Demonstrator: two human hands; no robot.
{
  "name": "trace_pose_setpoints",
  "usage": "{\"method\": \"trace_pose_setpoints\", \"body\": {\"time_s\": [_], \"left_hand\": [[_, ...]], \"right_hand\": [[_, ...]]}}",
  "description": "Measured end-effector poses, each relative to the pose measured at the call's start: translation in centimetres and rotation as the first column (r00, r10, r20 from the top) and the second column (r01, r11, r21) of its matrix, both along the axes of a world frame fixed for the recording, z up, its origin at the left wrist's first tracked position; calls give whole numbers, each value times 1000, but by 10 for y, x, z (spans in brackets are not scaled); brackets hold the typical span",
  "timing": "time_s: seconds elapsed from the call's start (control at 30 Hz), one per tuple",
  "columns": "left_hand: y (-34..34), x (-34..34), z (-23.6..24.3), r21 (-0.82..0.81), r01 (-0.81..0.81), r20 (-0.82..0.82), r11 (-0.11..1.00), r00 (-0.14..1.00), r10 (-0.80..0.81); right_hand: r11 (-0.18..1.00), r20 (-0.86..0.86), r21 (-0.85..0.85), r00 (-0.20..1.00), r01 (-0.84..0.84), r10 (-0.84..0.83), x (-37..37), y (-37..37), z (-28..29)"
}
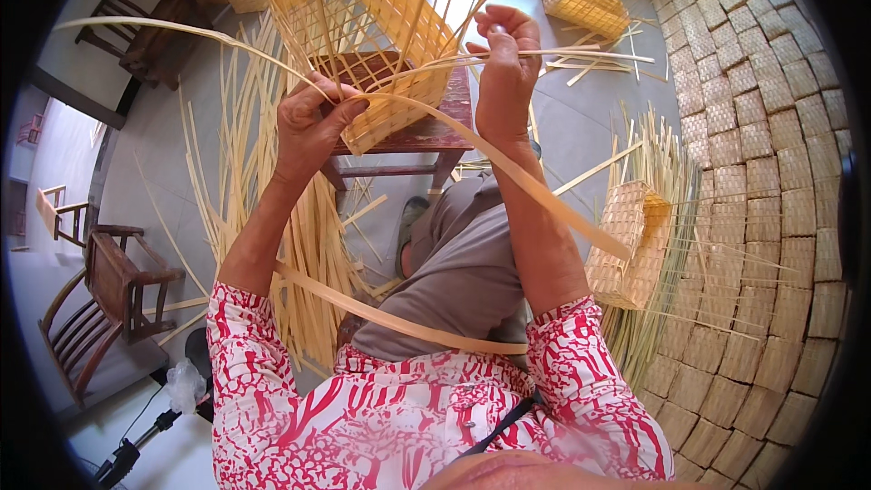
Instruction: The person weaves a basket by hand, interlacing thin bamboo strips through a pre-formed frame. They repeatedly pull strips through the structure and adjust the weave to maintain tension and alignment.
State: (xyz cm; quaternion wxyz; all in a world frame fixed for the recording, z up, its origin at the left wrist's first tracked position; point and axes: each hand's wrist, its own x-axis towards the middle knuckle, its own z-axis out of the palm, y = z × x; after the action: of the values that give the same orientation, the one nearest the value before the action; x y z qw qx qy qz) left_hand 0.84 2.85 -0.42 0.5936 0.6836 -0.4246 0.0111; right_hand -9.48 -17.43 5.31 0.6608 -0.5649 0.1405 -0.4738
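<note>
A yellow woven bamboo basket (399, 113) with an open lattice side rests tilted on a dark red wooden stool (458, 118). Thin uncut strips stand up from its weave. At the near corner, my left hand (308, 127) is closed, thumb and forefinger pinching a long bamboo strip (195, 30) against the weave. My right hand (508, 77) is raised right of the basket, fingers curled round thin bamboo strips (594, 55) running out from that corner. A wider, pale strip (531, 183) arcs from the left hand across my right forearm. Its exact path under the left fingers is hidden.
Loose bamboo strips (313, 263) pile left of my legs. Another woven basket (626, 249) lies on its side at right, before a wall of stacked woven pieces (753, 172). A yellow basket (585, 4) sits at the far right. Wooden chairs (122, 277) stand left.
</note>
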Motion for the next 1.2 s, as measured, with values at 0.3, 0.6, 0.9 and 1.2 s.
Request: {"method": "trace_pose_setpoints", "body": {"time_s": [0.3,0.6,0.9,1.2], "left_hand": [[0,5,-5,-38,18,-31,999,999,-19],[-18,-6,-5,-190,-153,-165,970,979,122],[-23,-5,4,-65,-281,-60,957,959,277],[24,42,12,32,6,-120,999,993,-2]], "right_hand": [[972,-185,-171,975,-158,126,3,-25,6],[465,287,851,958,-244,-22,13,-56,-28],[679,112,732,993,-59,-35,-3,-29,-22],[791,53,-601,993,115,-103,-10,-31,-9]]}}
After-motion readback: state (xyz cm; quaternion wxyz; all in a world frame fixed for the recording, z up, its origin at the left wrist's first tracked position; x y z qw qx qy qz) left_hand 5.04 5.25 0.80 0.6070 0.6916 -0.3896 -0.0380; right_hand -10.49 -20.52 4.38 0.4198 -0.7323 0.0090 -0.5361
